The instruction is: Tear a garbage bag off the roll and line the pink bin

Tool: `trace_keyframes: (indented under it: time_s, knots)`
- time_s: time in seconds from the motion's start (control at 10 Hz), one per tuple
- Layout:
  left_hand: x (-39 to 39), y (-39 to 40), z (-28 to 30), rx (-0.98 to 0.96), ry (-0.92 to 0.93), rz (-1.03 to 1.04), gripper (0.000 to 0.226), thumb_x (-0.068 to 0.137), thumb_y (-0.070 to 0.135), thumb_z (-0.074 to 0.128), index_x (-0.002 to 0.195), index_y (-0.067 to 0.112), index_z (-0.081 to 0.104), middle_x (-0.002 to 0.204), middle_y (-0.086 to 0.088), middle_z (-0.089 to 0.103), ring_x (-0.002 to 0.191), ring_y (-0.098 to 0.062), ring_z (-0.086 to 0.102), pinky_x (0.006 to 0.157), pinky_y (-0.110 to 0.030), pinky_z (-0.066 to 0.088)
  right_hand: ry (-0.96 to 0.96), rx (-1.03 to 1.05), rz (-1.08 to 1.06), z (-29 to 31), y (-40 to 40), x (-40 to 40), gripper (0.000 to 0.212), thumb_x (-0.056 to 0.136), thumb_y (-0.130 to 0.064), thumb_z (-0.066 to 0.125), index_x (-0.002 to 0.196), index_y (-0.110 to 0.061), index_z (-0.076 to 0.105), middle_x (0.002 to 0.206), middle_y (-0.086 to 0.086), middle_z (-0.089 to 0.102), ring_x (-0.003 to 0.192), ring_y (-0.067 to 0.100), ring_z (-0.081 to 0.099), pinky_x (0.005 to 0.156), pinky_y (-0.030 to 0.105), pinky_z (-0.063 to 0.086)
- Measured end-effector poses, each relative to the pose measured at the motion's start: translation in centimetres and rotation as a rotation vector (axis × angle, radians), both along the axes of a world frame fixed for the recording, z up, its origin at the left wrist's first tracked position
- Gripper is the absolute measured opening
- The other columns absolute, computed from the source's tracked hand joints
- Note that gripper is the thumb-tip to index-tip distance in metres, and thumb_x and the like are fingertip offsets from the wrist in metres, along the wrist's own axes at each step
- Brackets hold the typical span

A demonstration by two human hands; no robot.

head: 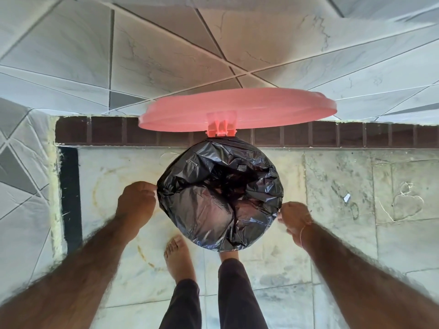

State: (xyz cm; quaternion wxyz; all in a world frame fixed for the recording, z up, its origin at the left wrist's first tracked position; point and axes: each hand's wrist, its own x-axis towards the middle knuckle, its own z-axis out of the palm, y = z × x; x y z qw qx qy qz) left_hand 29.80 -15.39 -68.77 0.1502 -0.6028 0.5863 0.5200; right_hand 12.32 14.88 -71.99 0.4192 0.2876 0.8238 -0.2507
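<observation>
I look straight down at the pink bin, whose round lid stands swung up against the wall on its hinge. A black garbage bag covers the bin's mouth and rim, crumpled and sagging into the opening, so the bin body is hidden. My left hand rests at the bag's left edge, fingers curled down beside the rim. My right hand is at the right edge, fingertips pinching or touching the plastic. The roll is not in view.
The bin stands on a stained marble-tile floor against a tiled wall with a dark brown skirting strip. My bare feet stand just in front of the bin. A small white scrap lies on the floor to the right.
</observation>
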Motion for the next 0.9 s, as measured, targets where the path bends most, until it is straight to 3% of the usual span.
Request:
trace_keyframes:
  time_s: [0.1,0.2,0.3,0.4,0.5,0.6,0.7,0.8,0.9]
  knots:
    - [-2.2,-1.1,3.0,-0.123,0.165,0.135,0.021,0.078,0.009,0.055,0.080,0.026,0.067,0.091,-0.013,0.071,0.086,-0.032,0.066,0.084,-0.046,0.054,0.340,-0.001,0.140,3.0,-1.4,-2.8,0.019,0.089,-0.011,0.050,0.094,-0.005,0.068,0.099,0.017,0.071,0.099,0.034,0.065,0.076,0.037,0.053]
    - [-5.5,-2.3,7.1,0.006,0.382,0.411,0.011,0.090,0.018,0.054,0.087,0.023,0.064,0.088,-0.004,0.066,0.085,-0.021,0.063,0.083,-0.035,0.052,0.306,-0.464,-0.257,8.2,-3.8,-6.6,0.018,0.092,-0.030,0.050,0.093,-0.019,0.064,0.097,0.007,0.067,0.098,0.025,0.062,0.080,0.035,0.046]
    - [-7.7,-3.0,10.4,0.102,0.459,0.389,0.022,0.094,0.040,0.049,0.083,0.027,0.063,0.087,0.002,0.065,0.084,-0.014,0.061,0.085,-0.030,0.050,0.197,-0.717,-0.365,13.0,-5.8,-10.0,0.048,0.090,-0.060,0.038,0.107,-0.022,0.062,0.114,0.008,0.064,0.109,0.022,0.060,0.092,0.040,0.043]
    - [-8.8,-2.3,11.8,0.116,0.446,0.346,0.023,0.095,0.040,0.049,0.081,0.026,0.060,0.079,0.004,0.061,0.074,-0.010,0.057,0.078,-0.026,0.049,0.201,-0.660,-0.222,15.3,-7.3,-10.6,0.048,0.092,-0.059,0.036,0.102,-0.021,0.064,0.107,0.008,0.068,0.105,0.022,0.064,0.090,0.039,0.045]
    - [-7.5,-1.8,11.7,0.093,0.392,0.332,0.018,0.090,0.024,0.058,0.073,0.023,0.059,0.075,0.003,0.058,0.070,-0.012,0.051,0.073,-0.028,0.041,0.192,-0.589,-0.165,15.2,-6.9,-9.6,0.039,0.094,-0.050,0.043,0.077,-0.023,0.066,0.083,-0.001,0.068,0.089,0.020,0.062,0.085,0.038,0.044]
    - [-4.8,-0.5,10.6,0.077,0.323,0.327,0.013,0.083,0.012,0.064,0.072,0.017,0.065,0.078,-0.002,0.066,0.077,-0.019,0.059,0.080,-0.035,0.047,0.127,-0.463,-0.058,13.9,-4.7,-7.7,0.035,0.093,-0.044,0.048,0.080,-0.019,0.068,0.080,-0.003,0.067,0.077,0.015,0.056,0.077,0.035,0.038]
    - [-2.6,2.1,9.0,-0.016,0.220,0.171,0.009,0.083,0.008,0.063,0.077,0.013,0.068,0.081,-0.008,0.064,0.084,-0.021,0.055,0.078,-0.032,0.041,0.080,-0.308,0.101,11.7,-2.6,-4.9,0.035,0.095,-0.033,0.052,0.105,-0.004,0.069,0.100,0.005,0.066,0.091,0.018,0.055,0.066,0.028,0.034]
    - [-1.6,4.2,8.2,-0.207,0.046,-0.073,0.025,0.084,0.014,0.059,0.105,0.007,0.070,0.105,-0.010,0.069,0.098,-0.026,0.061,0.080,-0.028,0.039,0.128,-0.247,0.242,10.2,-1.4,-2.1,0.034,0.091,-0.021,0.058,0.112,0.004,0.065,0.098,0.011,0.062,0.093,0.023,0.054,0.073,0.029,0.038]
    - [-1.6,5.2,10.9,-0.242,0.036,-0.266,0.031,0.084,0.016,0.054,0.111,0.004,0.066,0.118,-0.016,0.068,0.107,-0.032,0.061,0.083,-0.032,0.044,0.226,-0.244,0.304,12.7,-1.9,-0.7,0.029,0.088,-0.020,0.062,0.113,-0.006,0.067,0.105,0.009,0.067,0.098,0.022,0.059,0.080,0.027,0.041]
